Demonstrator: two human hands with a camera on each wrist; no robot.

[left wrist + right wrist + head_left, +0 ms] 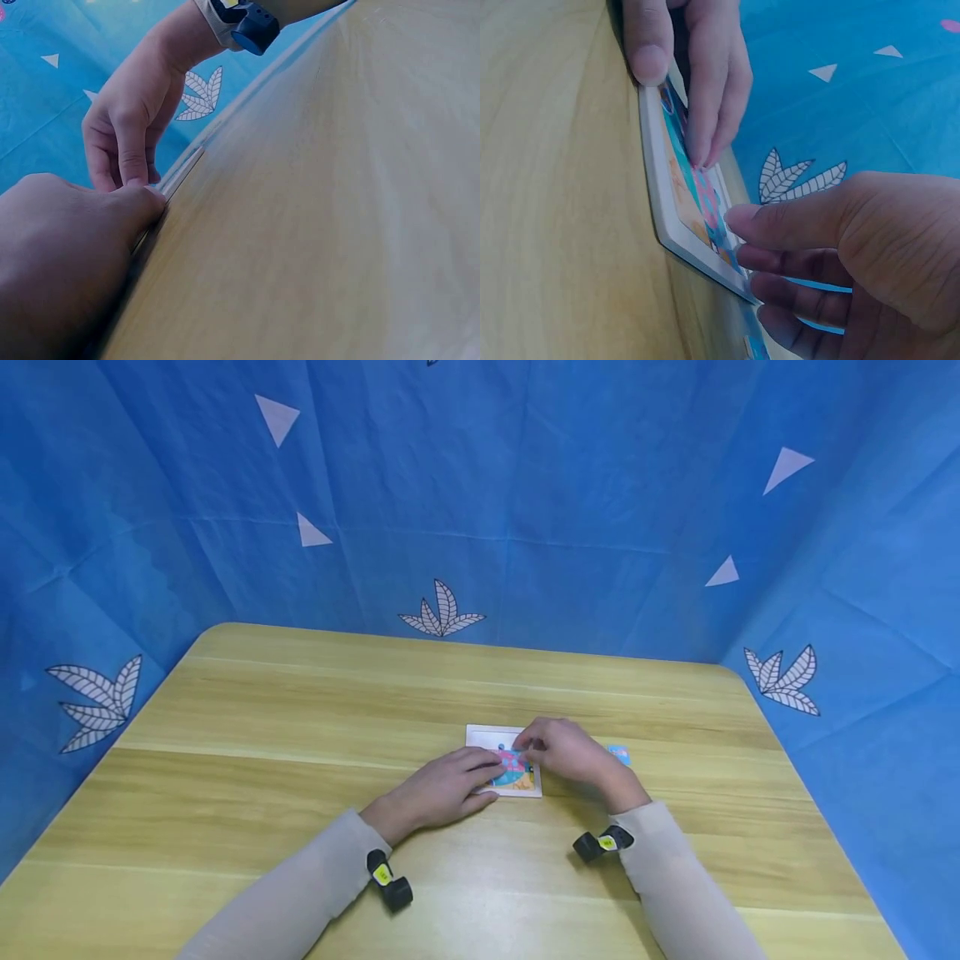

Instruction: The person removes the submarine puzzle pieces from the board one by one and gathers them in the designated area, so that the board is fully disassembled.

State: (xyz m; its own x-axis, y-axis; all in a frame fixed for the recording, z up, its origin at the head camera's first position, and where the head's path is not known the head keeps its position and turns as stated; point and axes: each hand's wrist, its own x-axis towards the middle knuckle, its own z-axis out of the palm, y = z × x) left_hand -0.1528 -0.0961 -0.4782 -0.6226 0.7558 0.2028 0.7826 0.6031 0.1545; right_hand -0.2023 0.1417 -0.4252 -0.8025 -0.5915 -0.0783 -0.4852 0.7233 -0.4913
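Observation:
A small jigsaw puzzle in a white frame point(480, 738) lies on the table; its picture shows blue, pink and sandy orange. My left hand point(457, 785) rests on its left part with fingers stretched over the picture. In the right wrist view, the thumb of that left hand point(682, 67) lies on the white frame point(656, 180) and its fingertips touch the picture. Over the upper right part is my right hand point(570, 753), thumb and fingers slightly bent at the picture. No piece shows clearly between the right hand's fingertips point(742, 217).
A loose light-blue puzzle piece point(618, 753) lies just right of the frame, beside the right hand. The wooden table point(300, 710) has rounded far corners. Blue cloth point(525, 485) with white triangles and leaves hangs behind and at the sides.

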